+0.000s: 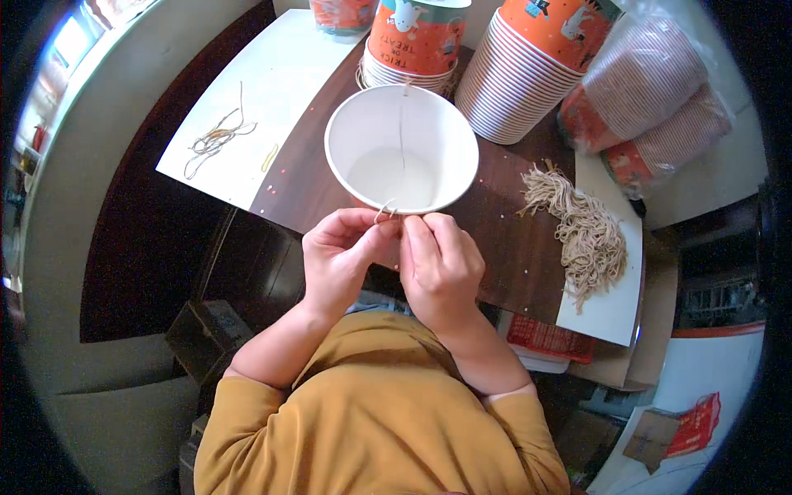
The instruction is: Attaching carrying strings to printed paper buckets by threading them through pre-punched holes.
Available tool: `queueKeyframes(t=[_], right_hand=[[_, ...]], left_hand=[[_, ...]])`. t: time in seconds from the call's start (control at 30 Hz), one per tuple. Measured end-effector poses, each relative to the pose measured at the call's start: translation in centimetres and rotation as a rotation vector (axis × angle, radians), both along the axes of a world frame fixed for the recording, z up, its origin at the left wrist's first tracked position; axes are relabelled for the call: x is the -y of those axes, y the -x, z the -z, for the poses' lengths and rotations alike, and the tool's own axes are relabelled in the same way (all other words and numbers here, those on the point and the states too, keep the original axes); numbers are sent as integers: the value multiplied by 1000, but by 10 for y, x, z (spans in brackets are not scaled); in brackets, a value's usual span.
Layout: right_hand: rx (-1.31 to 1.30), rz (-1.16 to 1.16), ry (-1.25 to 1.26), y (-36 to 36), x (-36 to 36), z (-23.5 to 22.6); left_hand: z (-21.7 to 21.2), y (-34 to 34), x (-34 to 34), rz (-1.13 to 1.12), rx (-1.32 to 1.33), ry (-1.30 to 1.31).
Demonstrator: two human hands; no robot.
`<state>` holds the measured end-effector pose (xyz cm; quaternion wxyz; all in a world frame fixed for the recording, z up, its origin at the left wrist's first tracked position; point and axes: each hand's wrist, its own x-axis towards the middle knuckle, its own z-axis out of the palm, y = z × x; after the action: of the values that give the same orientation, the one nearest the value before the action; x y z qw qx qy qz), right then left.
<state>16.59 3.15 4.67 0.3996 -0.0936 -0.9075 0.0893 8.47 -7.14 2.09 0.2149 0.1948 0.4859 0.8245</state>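
Note:
A paper bucket [346, 157] with a white inside stands at the middle of the table, its mouth tilted toward me. At its near rim my left hand [351, 252] is closed, thumb and forefinger pinching a thin beige cord [384, 209] that loops up by the rim. My right hand [441, 268] is closed beside it, fingertips pressed together at the same cord and against the outside of the rim. The fingers partly hide the cord there. On the far inside wall hangs another strand [402, 136], from the rim down toward the bottom.
Stacked orange and white paper buckets [520, 82] stand at the back, with a shorter stack [415, 41] to their left. Plastic-wrapped stacks [648, 78] lie at the far right. A bundle of beige cords [590, 235] lies right; loose cords [216, 140] lie on a white board [289, 66] at left.

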Motion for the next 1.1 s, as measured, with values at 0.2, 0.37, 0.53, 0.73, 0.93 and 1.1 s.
queueKeyframes(t=[0.2,0.37,0.53,0.73,0.93,1.1], right_hand=[[61,-200,486,13,-2,1],[-4,-491,1438,19,3,4],[-108,-620,2074,22,4,20],[-111,-596,2057,22,8,17],[-90,-588,1969,21,11,13],[-124,-609,2053,23,13,17]], left_hand=[[-4,10,4,1,127,-26],[-7,13,10,-35,97,-4],[-13,6,14,-237,-306,304],[-15,11,16,-439,-876,410],[-22,8,20,-449,-826,477],[-22,10,22,-424,-748,464]])
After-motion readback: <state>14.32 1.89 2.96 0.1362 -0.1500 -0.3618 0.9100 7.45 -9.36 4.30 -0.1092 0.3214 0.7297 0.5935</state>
